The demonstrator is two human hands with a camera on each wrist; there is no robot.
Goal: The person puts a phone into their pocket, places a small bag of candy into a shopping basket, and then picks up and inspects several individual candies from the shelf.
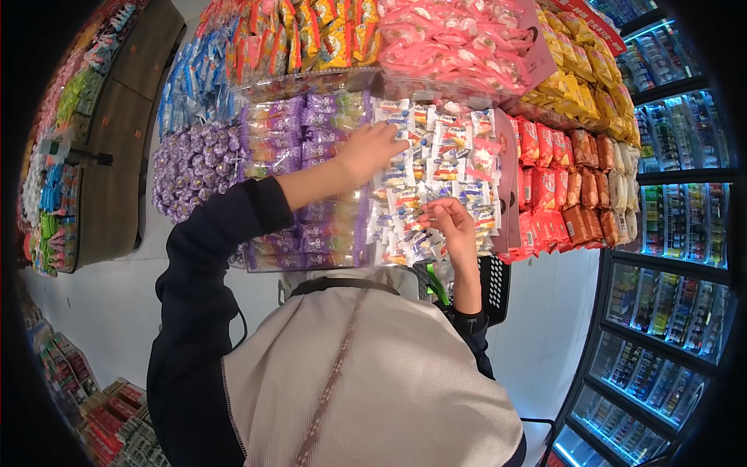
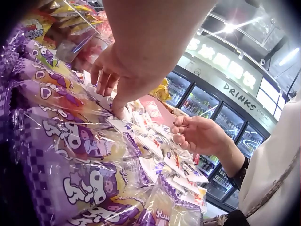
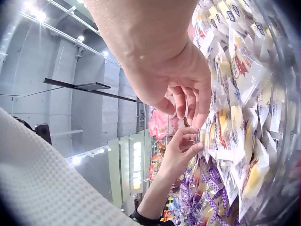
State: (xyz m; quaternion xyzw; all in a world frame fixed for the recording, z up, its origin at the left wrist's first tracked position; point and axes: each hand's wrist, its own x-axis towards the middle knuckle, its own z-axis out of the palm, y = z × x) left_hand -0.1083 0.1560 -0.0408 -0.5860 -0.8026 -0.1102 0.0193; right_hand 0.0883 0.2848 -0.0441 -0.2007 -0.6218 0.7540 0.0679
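Small white-wrapped snack packets (image 1: 447, 167) fill a bin in front of me, printed with blue, red and yellow. My left hand (image 1: 372, 154) reaches over their left side, fingers bent downward and spread from the thumb. In the left wrist view its thumb tip is right at a white packet (image 2: 150, 143). My right hand (image 1: 454, 222) hovers over the near right part of the same packets, palm turned inward and fingers loosely curled, with nothing between them. Purple cartoon-printed packets (image 1: 334, 233) lie in rows just left of the white ones, under my left forearm.
Pink packets (image 1: 455, 39) and yellow-orange bags (image 1: 334, 43) fill the bins behind. Red packets (image 1: 537, 191) stand to the right, purple-wrapped sweets (image 1: 194, 163) to the left. A black basket (image 1: 495, 288) is below the bin's near edge. Lit drinks fridges (image 1: 677, 214) line the right side.
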